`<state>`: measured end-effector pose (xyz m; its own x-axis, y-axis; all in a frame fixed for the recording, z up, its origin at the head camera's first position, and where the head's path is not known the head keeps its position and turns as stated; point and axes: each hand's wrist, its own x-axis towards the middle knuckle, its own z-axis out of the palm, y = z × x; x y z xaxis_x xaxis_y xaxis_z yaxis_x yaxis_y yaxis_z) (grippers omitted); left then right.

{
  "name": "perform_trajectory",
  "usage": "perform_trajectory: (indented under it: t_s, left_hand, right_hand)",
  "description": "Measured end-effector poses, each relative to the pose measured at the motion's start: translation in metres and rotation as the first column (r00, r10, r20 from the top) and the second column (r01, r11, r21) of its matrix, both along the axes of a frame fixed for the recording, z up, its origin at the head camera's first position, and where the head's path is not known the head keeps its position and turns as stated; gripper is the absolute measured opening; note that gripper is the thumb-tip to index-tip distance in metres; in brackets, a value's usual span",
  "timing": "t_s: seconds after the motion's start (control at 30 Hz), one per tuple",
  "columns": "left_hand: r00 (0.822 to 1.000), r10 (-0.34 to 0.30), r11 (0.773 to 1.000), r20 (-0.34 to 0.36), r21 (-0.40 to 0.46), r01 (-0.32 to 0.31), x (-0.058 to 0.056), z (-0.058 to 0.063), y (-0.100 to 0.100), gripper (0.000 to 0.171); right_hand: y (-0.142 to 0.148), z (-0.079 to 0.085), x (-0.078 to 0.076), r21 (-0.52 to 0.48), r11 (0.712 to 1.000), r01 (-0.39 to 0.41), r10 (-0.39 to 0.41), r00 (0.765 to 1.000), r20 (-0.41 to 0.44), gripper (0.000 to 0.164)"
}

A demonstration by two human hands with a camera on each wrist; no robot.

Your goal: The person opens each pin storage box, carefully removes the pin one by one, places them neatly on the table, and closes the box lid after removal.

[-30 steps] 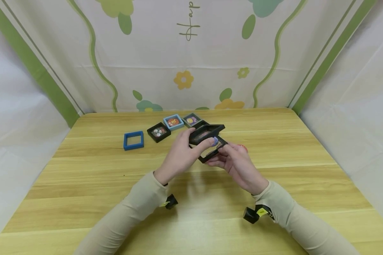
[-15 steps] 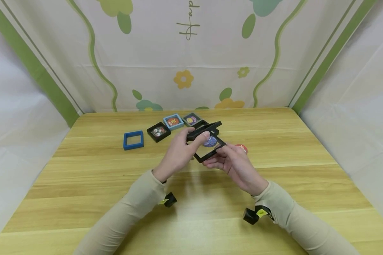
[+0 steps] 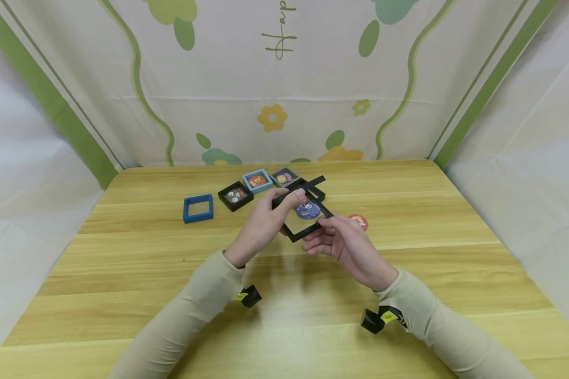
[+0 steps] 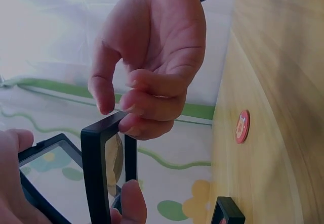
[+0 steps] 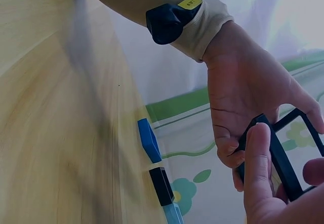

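Note:
Both hands hold a hinged black display frame (image 3: 305, 234) with clear film, raised above the table and opened, its lid (image 3: 314, 182) tilted up nearly edge-on. A round blue-purple badge (image 3: 307, 209) lies on the film. My left hand (image 3: 261, 229) grips the frame's left side, thumb on top and fingers underneath. At the near right corner, my right hand (image 3: 353, 250) pinches the rim between thumb and fingers; its lower fingers are curled loosely. In the left wrist view, the right thumb and fingers (image 4: 134, 128) meet at the frame's corner.
A red round badge (image 3: 359, 221) lies on the table (image 3: 408, 295) just beyond the right hand. Toward the back left are a blue frame (image 3: 186, 210), a black frame (image 3: 224, 199), a light blue frame (image 3: 257, 181) and a grey-green frame (image 3: 284, 178). Another black frame (image 3: 320, 195) sits behind the hands.
The lid has swung back away from the lower half, uncovering the blue-purple badge. The held frame and left hand have shifted slightly left. The right hand has barely moved.

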<state>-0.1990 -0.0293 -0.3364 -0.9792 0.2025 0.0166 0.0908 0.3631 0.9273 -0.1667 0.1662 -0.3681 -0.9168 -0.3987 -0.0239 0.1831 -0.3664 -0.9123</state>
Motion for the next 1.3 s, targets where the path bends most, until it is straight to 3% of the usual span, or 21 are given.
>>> perform_trajectory:
  t_s: [0.17, 0.43, 0.77, 1.03, 1.17, 1.23, 1.3]
  left_hand:
    - [1.000, -0.020, 0.999, 0.016, 0.051, 0.019, -0.001, 0.000, -0.001, 0.092]
    - [0.999, -0.035, 0.996, 0.029, 0.084, 0.032, -0.001, 0.000, -0.002, 0.090]
    - [0.999, -0.052, 0.995, 0.004, 0.087, 0.051, 0.000, 0.000, -0.002, 0.070]
    - [0.998, -0.059, 0.994, 0.004, 0.096, 0.059, 0.000, 0.001, -0.001, 0.068]
    - [0.998, -0.060, 0.994, 0.009, 0.090, 0.059, 0.001, 0.002, 0.000, 0.068]
    - [0.998, -0.053, 0.995, 0.014, 0.081, 0.052, 0.001, 0.002, 0.000, 0.071]
    - [0.999, -0.049, 0.996, 0.014, 0.072, 0.048, 0.001, 0.001, 0.000, 0.074]
  right_hand:
    - [0.001, 0.000, 0.000, 0.001, 1.000, -0.024, 0.024, 1.000, -0.007, 0.031]
    - [0.002, -0.002, -0.001, 0.037, 0.999, 0.008, -0.008, 1.000, 0.012, 0.038]
    - [0.003, -0.003, -0.004, 0.064, 0.997, 0.045, -0.044, 0.999, -0.008, 0.037]
    - [0.007, -0.004, -0.009, 0.141, 0.979, 0.146, -0.140, 0.989, -0.050, 0.038]
    - [0.009, -0.002, -0.012, 0.266, 0.929, 0.259, -0.224, 0.962, -0.153, 0.036]
    - [0.012, -0.002, -0.014, 0.351, 0.873, 0.339, -0.250, 0.928, -0.275, 0.036]
    - [0.014, 0.001, -0.015, 0.424, 0.799, 0.427, -0.254, 0.878, -0.405, 0.037]
